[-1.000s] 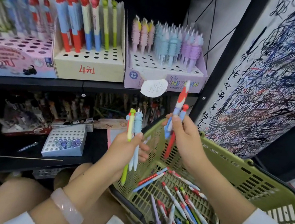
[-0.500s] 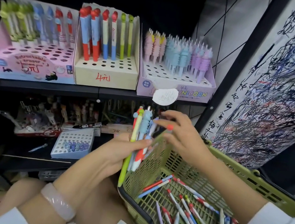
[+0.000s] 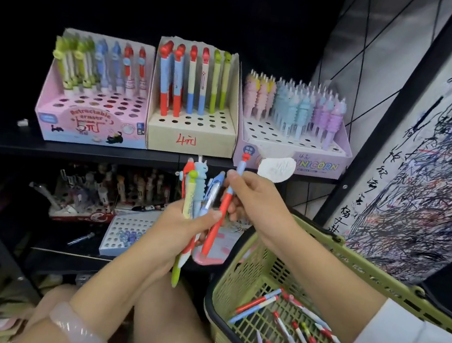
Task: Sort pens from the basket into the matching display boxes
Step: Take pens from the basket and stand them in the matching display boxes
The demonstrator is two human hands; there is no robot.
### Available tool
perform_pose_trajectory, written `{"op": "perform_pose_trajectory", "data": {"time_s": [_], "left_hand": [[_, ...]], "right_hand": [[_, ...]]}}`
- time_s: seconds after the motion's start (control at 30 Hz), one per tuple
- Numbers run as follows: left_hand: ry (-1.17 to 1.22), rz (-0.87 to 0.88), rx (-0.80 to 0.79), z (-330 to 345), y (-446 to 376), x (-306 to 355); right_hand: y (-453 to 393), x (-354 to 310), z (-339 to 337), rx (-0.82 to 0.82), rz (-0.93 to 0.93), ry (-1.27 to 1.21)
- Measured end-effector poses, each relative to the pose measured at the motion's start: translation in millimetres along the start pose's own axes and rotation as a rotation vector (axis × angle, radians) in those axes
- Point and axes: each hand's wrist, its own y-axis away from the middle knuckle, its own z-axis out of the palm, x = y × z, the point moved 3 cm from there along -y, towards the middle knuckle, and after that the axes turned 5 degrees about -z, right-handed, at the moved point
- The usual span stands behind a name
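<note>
Moved up from the basket since 1 s ago. Left hand now clamped on a bunch of mixed pens; right hand pinching 1 red pen beside it, below the 4元 box. Probably about to slot it there.

A dark upper shelf carries three display boxes touching side by side: pink eraser box at ten o'clock, beige box at twelve, unicorn box at one.
</note>
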Motion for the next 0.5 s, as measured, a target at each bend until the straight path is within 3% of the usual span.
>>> {"op": "perform_pose_trajectory", "data": {"time_s": [0.1,0.23,0.5], "left_hand": [[-0.004,0.055,0.075,-16,-4,15],[0.012,0.095,0.149,-34,-7,30],[0.196,0.107,0.204,-65,-10,43]], "right_hand": [[-9,-9,15,-0.055,-0.002,-0.121],[-21,-22,32,-0.054,-0.042,-0.026],[-85,-99,34,0.310,-0.553,0.235]]}}
